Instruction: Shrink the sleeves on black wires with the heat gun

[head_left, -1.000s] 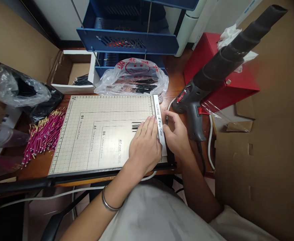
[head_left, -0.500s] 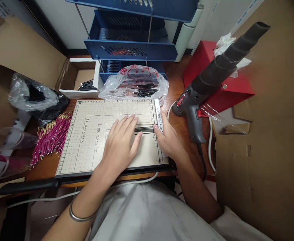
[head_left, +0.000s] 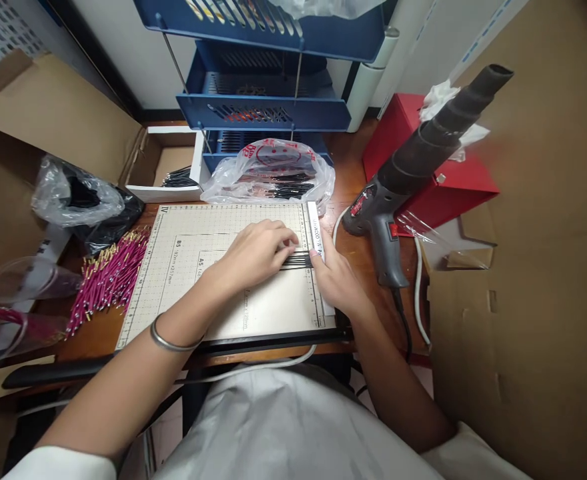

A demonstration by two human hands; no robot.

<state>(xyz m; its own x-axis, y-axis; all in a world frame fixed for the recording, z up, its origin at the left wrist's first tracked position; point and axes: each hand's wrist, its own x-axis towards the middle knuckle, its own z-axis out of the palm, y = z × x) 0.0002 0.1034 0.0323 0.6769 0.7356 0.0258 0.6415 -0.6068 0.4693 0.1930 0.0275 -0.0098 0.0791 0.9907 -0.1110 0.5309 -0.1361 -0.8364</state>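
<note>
Several thin black wires (head_left: 298, 261) lie side by side across the right part of the paper cutter (head_left: 268, 313), a cream board with printed grid lines. My left hand (head_left: 261, 248) rests on the board with its fingers curled and pinched at the left end of the wires, hiding that part. At the cutter's white right edge strip (head_left: 318, 233), my right hand (head_left: 337, 277) has its thumb on the wires' right ends. Its other fingers are wrapped past the strip and partly hidden. Along the front edge runs the cutter's black arm, its handle (head_left: 53, 372) at lower left.
A pile of magenta wires with gold tips (head_left: 111, 277) lies left, near clear plastic cups (head_left: 26, 280). Behind stand a white box (head_left: 166, 193), a plastic bag (head_left: 273, 157) holding black wires, and blue racks (head_left: 268, 113). A heat gun (head_left: 386, 240) and red box (head_left: 473, 180) are right.
My left hand has gone from lying flat with fingers stretched to curled fingers pinched at the wires, a little further right. My right hand stays at the edge strip. The view has shifted slightly.
</note>
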